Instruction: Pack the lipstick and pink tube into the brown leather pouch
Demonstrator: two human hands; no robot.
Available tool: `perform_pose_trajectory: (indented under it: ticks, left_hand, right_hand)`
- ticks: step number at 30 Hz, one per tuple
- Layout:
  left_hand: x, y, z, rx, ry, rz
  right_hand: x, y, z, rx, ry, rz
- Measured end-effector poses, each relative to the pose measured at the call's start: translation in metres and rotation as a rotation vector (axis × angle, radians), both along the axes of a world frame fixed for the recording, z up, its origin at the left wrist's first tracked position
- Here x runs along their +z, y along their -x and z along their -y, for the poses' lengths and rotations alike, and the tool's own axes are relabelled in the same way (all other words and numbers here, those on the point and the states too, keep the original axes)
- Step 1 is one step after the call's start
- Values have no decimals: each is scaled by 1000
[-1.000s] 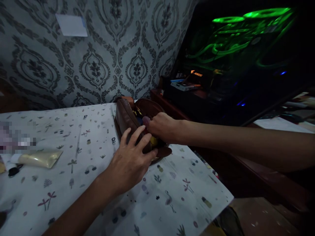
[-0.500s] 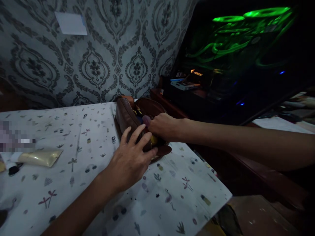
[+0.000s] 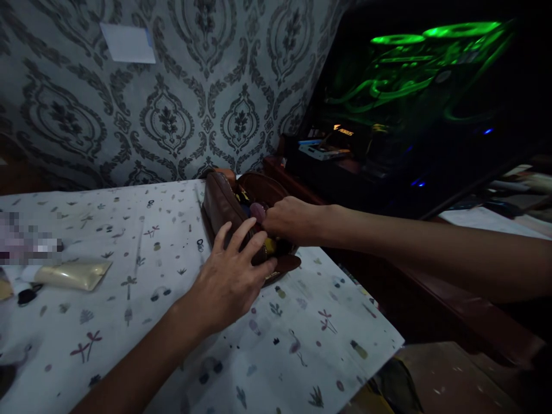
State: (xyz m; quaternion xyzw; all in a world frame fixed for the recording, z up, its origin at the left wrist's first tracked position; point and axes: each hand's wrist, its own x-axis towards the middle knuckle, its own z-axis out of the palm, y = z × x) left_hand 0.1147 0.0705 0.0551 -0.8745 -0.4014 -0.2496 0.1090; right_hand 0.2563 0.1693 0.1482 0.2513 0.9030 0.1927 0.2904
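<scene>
A brown bag (image 3: 222,201) stood open near the far right edge of the bench (image 3: 150,339), by the patterned wall (image 3: 168,121). The left hand (image 3: 230,282) lay against its near side, grip loosely open, fingers spread on the leather. The right hand (image 3: 293,221) reached into the opening with its grip curled, beside a purple rounded item (image 3: 257,211); whether it had hold of anything could not be told. A yellow item (image 3: 270,246) showed between the hands. A cream tube (image 3: 71,275) lay well to the left; a green-lit computer case (image 3: 401,69) stood beyond the right arm.
</scene>
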Motion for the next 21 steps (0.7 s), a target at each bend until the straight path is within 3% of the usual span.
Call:
perform_pose_trajectory:
  ticks: [8,13,16,21]
  left_hand:
    - [2,1,0,6,30,-26]
    - [0,1,0,7,11,-18]
    - [-3,1,0,14,-10,-24]
    - [-3,2,-1,8,7,-69]
  right_hand:
    - [6,-16,-5,76,23,-109]
    - [4,-45,2,235,-99,-514]
    - [-10,-67,17,184,-169,-824]
    - [-50,-97,37,228,34,-1050]
